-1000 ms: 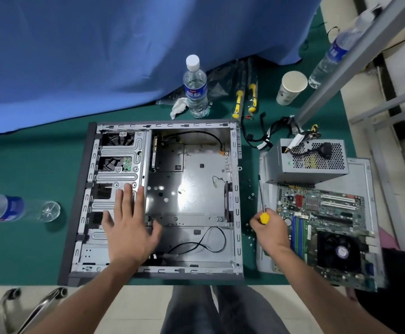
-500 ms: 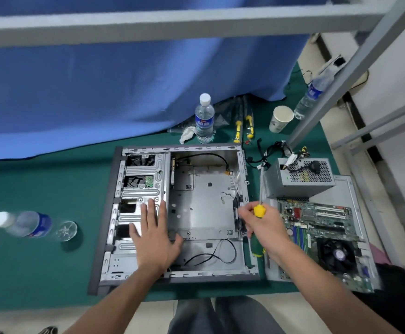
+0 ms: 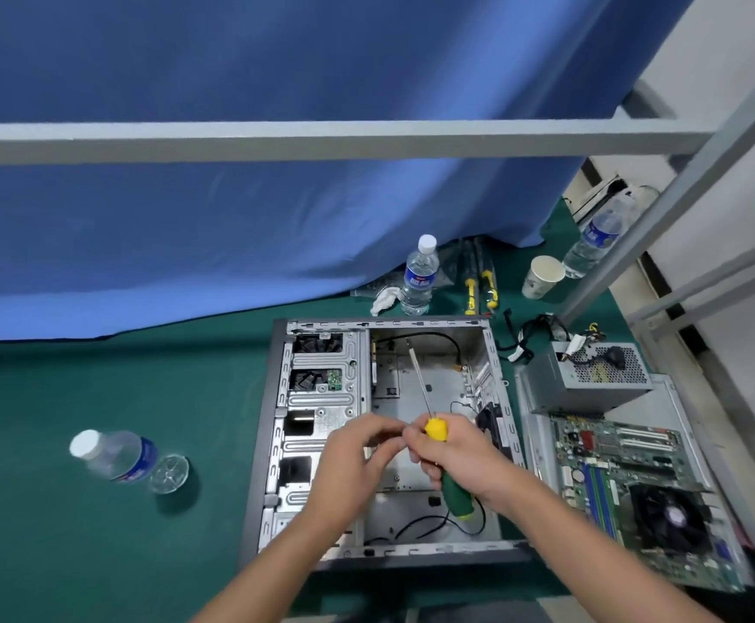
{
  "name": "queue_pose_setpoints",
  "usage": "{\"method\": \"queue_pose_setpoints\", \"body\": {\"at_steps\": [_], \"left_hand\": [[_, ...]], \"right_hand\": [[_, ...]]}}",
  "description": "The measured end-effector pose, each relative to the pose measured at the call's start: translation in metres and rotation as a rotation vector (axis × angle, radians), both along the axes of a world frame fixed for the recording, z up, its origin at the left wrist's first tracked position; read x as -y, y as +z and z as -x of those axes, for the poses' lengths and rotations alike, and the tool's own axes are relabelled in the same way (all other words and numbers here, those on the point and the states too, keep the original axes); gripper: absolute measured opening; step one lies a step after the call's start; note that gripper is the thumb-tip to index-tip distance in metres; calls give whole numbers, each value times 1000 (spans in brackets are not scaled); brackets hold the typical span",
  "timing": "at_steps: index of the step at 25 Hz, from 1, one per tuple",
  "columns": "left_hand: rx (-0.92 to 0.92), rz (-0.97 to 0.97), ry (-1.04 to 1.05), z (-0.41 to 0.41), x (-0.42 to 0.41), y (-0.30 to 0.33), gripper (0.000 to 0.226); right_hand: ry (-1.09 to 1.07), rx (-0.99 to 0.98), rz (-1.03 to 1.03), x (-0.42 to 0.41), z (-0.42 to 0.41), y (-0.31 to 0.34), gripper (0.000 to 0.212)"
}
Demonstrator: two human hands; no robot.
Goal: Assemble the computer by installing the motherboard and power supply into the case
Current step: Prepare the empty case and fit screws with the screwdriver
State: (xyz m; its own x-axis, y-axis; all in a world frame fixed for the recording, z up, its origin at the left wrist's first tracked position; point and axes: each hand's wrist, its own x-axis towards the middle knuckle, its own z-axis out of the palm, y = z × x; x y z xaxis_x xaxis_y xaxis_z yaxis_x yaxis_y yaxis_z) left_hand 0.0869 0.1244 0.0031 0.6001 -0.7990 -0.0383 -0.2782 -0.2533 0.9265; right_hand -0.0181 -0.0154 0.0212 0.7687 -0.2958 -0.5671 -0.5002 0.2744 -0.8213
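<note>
A: Case lies on its side on the green counter, open face up, main bay bare metal. Drive cage on its left, a few loose black cables at the near end.

B: Board and PSU?

A: Neither is in. Motherboard sits flat on a grey panel just right of the case, cooler fan at the near end, slots at the far end. Power supply stands on the same panel at the far end, touching the board's far edge, cable bundle trailing off behind it.

B: Hands?

A: Both over the middle of the case. Right hand wraps the screwdriver handle, green and yellow, shaft pointing away over the bay. Left hand has fingers curled in toward the yellow collar. Can't tell if it's pinching something small or the tool itself.

B: Risks?

A: My read: loose cables in the bay get trapped under the board if nobody pulls them clear. Shaft tip hovers over bare chassis, harmless now, but it'd scratch traces once the board is in. Small screws could drop into the drive cage. The lying water bottle on the left looks capped, so low worry.
</note>
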Motion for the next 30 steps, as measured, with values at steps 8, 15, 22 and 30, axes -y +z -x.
{"method": "queue_pose_setpoints", "body": {"at_steps": [8,15,22,30], "left_hand": [[-92,80,-16,-18,-16,5,15],[-297,104,224,-46,-32,8,15],[-305,96,314,-65,-45,7,12],[-302,77,320,-61,-46,5,14]], "right_hand": [[-25,4,-98,-18,-13,7,29],[268,-175,657,4,-2,11,8],[763,-114,1311,14,1,26,31],[882,-49,1320,11,0,30,28]]}}
